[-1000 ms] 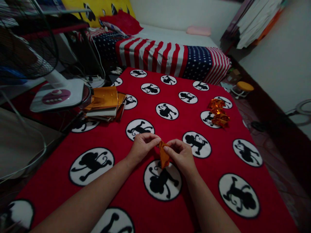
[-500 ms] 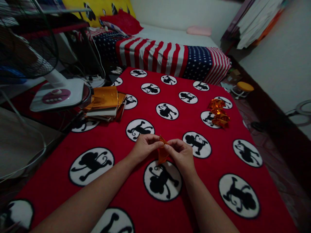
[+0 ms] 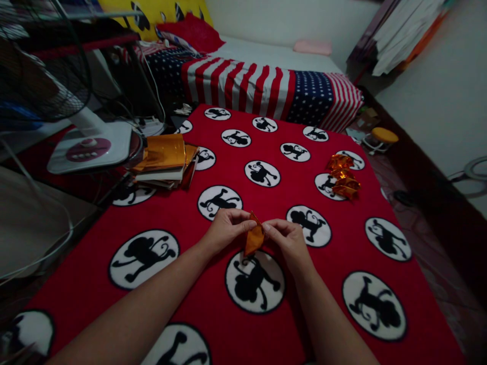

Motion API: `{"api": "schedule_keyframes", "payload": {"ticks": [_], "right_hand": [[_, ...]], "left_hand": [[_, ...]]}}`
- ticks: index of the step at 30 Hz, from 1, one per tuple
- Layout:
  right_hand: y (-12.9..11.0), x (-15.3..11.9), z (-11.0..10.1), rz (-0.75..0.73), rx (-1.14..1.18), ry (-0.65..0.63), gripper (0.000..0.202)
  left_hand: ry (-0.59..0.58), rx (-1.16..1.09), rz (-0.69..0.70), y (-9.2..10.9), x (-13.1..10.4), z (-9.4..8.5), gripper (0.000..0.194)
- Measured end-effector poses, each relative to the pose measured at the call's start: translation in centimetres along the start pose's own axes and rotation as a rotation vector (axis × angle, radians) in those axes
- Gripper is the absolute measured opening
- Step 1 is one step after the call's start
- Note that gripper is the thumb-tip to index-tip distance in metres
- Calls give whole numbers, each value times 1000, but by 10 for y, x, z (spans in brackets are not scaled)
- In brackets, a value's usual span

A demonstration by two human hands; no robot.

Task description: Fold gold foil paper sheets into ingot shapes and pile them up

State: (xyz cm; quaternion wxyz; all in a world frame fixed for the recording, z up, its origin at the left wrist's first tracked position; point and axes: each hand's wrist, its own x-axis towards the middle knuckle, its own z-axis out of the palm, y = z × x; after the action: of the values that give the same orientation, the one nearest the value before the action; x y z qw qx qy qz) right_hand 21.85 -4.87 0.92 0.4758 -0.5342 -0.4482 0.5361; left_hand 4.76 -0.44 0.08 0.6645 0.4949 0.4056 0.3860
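1. Folded orange foil [image 3: 254, 240] over red cloth [image 3: 198, 314], 6 o'clock of view centre; left hand [image 3: 226, 228] pinches its 11 o'clock edge, right hand [image 3: 287, 238] its 2 o'clock edge.
2. Judged light, thin, slick, crease-prone; best held by edges.
3. Long axis roughly 12–6 o'clock; narrow tip towards 12.

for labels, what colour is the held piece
The held piece is orange, shown in the head view.

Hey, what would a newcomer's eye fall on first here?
Probably the red cloth with black monkey figures in white ovals, filling the foreground. Near its middle, the left hand and right hand hold a small orange piece at their fingertips. Shiny orange pieces lie toward the cloth's right edge, farther off.
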Motion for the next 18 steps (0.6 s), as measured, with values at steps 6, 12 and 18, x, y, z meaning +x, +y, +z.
{"api": "schedule_keyframes", "payload": {"ticks": [6,12,18], "right_hand": [[-2,0,-4,63,41,-61,24],[-1,2,-1,42,-6,-15,22],[-6,0,1,49,-10,-31,19]], "left_hand": [[-13,-57,-55,-1,-2,-1,26],[-16,-15,-52,2,-2,0,28],[-113,36,-48,8,-2,-1,27]]}}
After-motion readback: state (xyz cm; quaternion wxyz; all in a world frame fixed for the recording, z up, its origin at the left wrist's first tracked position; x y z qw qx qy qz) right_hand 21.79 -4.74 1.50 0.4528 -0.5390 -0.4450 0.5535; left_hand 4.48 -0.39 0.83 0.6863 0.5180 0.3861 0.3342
